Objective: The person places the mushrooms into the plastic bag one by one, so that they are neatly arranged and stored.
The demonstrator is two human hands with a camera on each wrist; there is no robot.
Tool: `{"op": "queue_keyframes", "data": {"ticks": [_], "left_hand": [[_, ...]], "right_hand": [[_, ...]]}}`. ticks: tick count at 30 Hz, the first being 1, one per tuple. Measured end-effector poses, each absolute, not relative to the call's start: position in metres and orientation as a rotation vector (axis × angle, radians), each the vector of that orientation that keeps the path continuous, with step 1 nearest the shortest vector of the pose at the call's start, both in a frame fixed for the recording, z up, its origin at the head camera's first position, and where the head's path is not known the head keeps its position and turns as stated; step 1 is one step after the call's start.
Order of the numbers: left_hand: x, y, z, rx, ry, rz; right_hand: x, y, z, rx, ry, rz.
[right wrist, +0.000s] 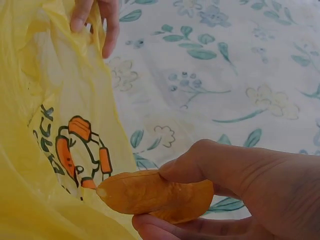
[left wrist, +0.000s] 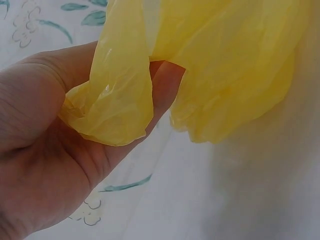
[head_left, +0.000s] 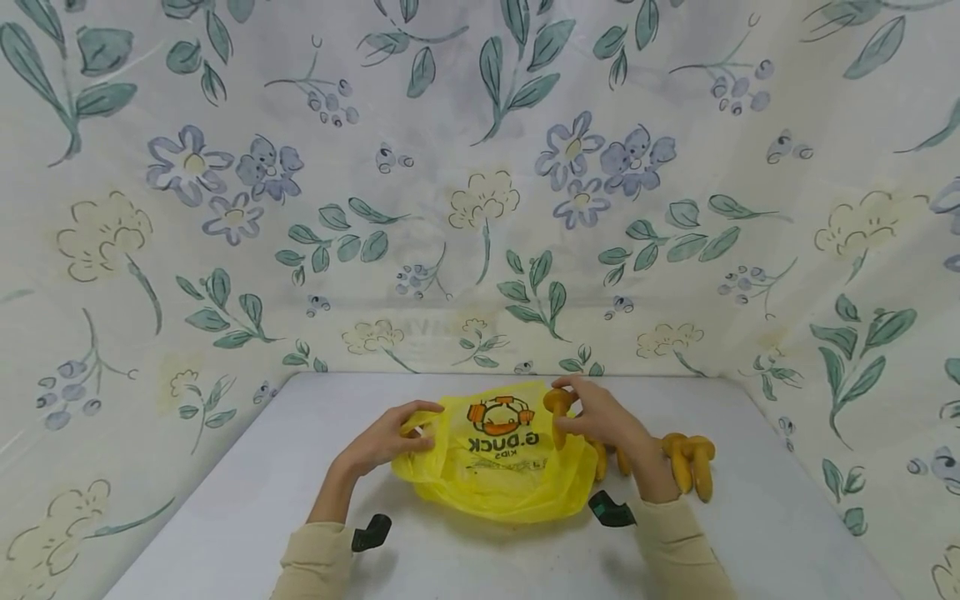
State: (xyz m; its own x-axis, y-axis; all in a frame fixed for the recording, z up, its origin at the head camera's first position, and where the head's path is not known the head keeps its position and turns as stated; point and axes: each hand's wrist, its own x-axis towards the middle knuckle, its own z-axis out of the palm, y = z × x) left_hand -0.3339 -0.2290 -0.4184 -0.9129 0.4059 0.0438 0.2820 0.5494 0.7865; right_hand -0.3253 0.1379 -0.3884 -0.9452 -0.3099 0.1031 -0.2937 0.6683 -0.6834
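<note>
Your right grip [head_left: 602,415] is pinching a mushroom [head_left: 558,402]; your left grip [head_left: 382,436] is holding the bag [head_left: 502,487], seemingly steadying it.

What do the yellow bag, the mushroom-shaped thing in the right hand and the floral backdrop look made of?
Yellow bag: thin, slightly glossy plastic film, judging by its crinkles and translucency.
Mushroom-shaped thing: smooth, faintly mottled orange-brown surface; possibly moulded plastic or real produce, the look leaves it open.
Floral backdrop: printed sheet, faintly wrinkled; plastic or cloth, I can't tell.
</note>
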Motion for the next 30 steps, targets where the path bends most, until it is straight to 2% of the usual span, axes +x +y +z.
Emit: {"op": "queue_keyframes", "data": {"ticks": [10, 24, 30], "left_hand": [[-0.333, -0.229, -0.42, 0.606, 2.626, 1.299], [-0.335, -0.228, -0.418, 0.632, 2.614, 1.299], [-0.334, -0.226, -0.418, 0.634, 2.605, 1.303]], "right_hand": [[-0.329, 0.118, -0.394, -0.64, 2.842, -1.15], [-0.334, 0.082, -0.389, -0.68, 2.805, -1.077], [-0.337, 0.063, -0.391, -0.802, 2.772, -1.017]]}}
